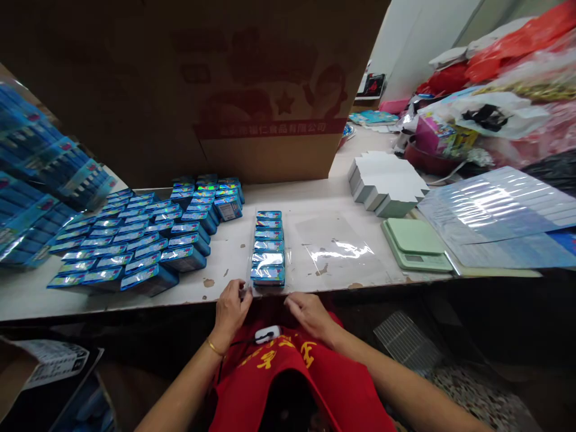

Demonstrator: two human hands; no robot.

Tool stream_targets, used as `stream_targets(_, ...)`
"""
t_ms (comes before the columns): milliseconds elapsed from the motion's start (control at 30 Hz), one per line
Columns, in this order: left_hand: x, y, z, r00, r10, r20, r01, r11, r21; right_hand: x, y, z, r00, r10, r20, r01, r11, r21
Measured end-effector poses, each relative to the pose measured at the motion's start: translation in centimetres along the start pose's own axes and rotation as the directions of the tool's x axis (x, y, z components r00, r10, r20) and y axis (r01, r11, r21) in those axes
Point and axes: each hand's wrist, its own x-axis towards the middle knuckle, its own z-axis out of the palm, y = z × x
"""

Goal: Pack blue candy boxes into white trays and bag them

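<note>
A single row of several small blue packs (269, 246) lies inside a clear plastic bag (288, 264) at the table's front edge. At the bag's near left corner, my left hand (231, 311) has its thumb and fingers pinched on the film. My right hand (311, 313) is at the near right corner with its fingers curled in; the film there is hard to make out. To the right of the row lies another flat clear plastic bag (339, 252). Many more blue packs (144, 240) stand in rows on the left.
Behind the packs rises a large brown carton (270, 153). On the right are a stack of white notched cards (387, 177), a pale green scale (416, 243) and clear-wrapped sheets (499, 210). Wrapped blue packs (40, 162) are piled at the far left.
</note>
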Motion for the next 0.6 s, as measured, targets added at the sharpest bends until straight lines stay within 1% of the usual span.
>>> stream_targets(33,0.0,0.2,0.3,1.0,-0.01,0.0,0.01,0.999,0.037,-0.2,-0.5,0.6,0.996,-0.072,0.048,0.07,0.997,0.043)
stream_targets(67,-0.1,0.3,0.7,1.0,-0.011,0.002,0.01,0.997,0.079,-0.1,-1.1,1.2,0.988,-0.137,0.073,0.131,0.989,0.075)
stream_targets(100,-0.1,0.3,1.1,1.0,-0.002,0.004,0.002,0.993,0.116,0.1,-1.6,1.8,0.982,-0.176,0.073,0.169,0.981,0.094)
stream_targets(133,-0.1,0.3,1.4,1.0,0.008,0.002,-0.008,0.99,0.144,0.5,-2.0,2.4,0.982,-0.184,0.051,0.178,0.979,0.102)
stream_targets(267,-0.4,-0.5,2.2,0.999,0.024,-0.028,-0.019,0.986,0.166,2.4,-2.6,3.9,0.995,-0.082,-0.056,0.088,0.991,0.104)
stream_targets(367,-0.4,-1.2,2.3,0.999,0.045,-0.025,-0.04,0.986,0.16,3.2,-2.6,4.5,0.995,-0.048,-0.083,0.055,0.995,0.086)
stream_targets(433,-0.3,-1.4,2.1,0.998,0.049,-0.029,-0.045,0.99,0.131,3.2,-2.8,4.4,0.995,-0.017,-0.097,0.023,0.998,0.061)
stream_targets(467,-0.2,-1.4,1.9,0.999,0.042,-0.03,-0.038,0.994,0.099,3.0,-3.0,4.1,0.996,-0.019,-0.082,0.024,0.998,0.057)
stream_targets(500,-0.2,-1.4,1.7,0.999,0.023,-0.029,-0.021,0.998,0.053,2.6,-3.3,3.5,0.998,-0.045,-0.041,0.048,0.997,0.066)
stream_targets(533,-0.3,-1.3,1.3,1.0,-0.016,-0.025,0.016,1.0,-0.007,2.2,-3.7,2.7,0.995,-0.094,0.027,0.092,0.992,0.092)
stream_targets(567,-0.5,-1.1,0.8,0.997,-0.08,-0.007,0.079,0.993,-0.082,1.9,-4.0,1.7,0.991,-0.117,0.063,0.11,0.988,0.11)
stream_targets(600,-0.7,-0.7,0.3,0.985,-0.168,0.037,0.172,0.969,-0.178,1.9,-4.2,0.3,0.987,-0.135,0.083,0.123,0.984,0.131)
